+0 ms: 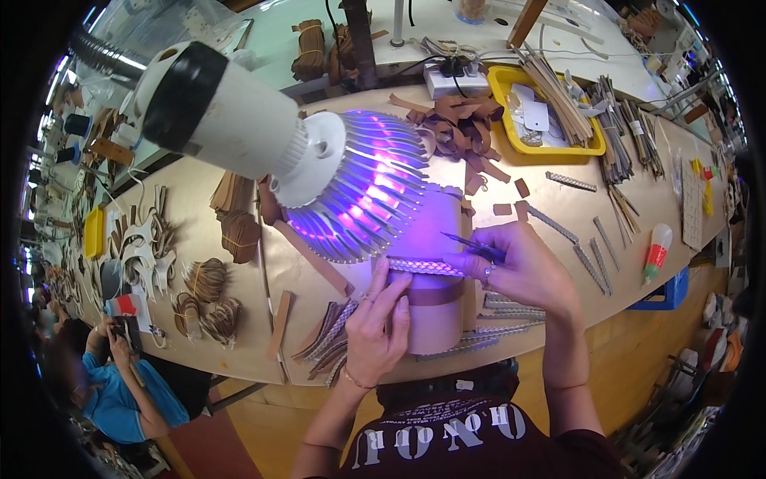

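Under a large white lamp giving violet light, a braided silver strip lies across a brown leather strap on a tan block. My left hand presses down on the strip's left end with its fingertips. My right hand rests on the strip's right end and holds a thin dark pen-like tool pointing left over the strip.
Several more braided strips lie to the right and at the block's front. Brown leather pieces are heaped behind, beside a yellow tray. A glue bottle lies at the right. A person in blue sits at lower left.
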The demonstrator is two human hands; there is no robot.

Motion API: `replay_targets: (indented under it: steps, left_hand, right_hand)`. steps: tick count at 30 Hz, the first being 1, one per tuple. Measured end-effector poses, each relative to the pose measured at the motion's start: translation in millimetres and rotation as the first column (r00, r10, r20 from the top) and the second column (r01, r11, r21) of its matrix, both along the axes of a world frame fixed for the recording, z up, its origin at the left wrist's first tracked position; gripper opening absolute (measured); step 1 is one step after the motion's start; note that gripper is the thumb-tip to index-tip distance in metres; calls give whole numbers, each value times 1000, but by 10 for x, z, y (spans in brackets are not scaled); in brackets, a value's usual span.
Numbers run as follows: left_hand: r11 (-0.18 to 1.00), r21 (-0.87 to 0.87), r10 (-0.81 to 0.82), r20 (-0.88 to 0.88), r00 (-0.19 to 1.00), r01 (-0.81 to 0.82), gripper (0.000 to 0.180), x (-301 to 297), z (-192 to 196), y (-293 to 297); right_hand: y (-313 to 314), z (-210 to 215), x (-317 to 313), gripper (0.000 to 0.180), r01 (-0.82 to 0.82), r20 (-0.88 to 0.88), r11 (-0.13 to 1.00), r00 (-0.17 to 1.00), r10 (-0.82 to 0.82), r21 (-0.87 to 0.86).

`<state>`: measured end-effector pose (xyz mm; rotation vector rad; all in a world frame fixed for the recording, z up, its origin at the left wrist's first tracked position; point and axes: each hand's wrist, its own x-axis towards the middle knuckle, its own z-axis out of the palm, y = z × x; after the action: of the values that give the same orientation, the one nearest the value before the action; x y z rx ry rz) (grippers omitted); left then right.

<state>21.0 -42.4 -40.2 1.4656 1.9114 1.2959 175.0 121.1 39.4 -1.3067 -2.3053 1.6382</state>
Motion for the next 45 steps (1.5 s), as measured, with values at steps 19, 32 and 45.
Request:
replay_targets:
  steps: [19, 32, 45]
  left_hand:
    - [999, -28, -24, -120, 992, 21, 32, -10, 23, 3]
    - [998, -37, -48, -156, 987, 43, 34, -30, 6, -4]
    - [999, -37, -31, -144, 989, 26, 35, -7, 11, 1]
  right_hand:
    - [-42, -372, 152, 37, 23, -73, 987, 997, -12, 160]
    - [-96, -534, 144, 39, 52, -122, 974, 992, -25, 221]
    - [-159, -646, 124, 40, 22, -18, 930, 1000, -17, 366]
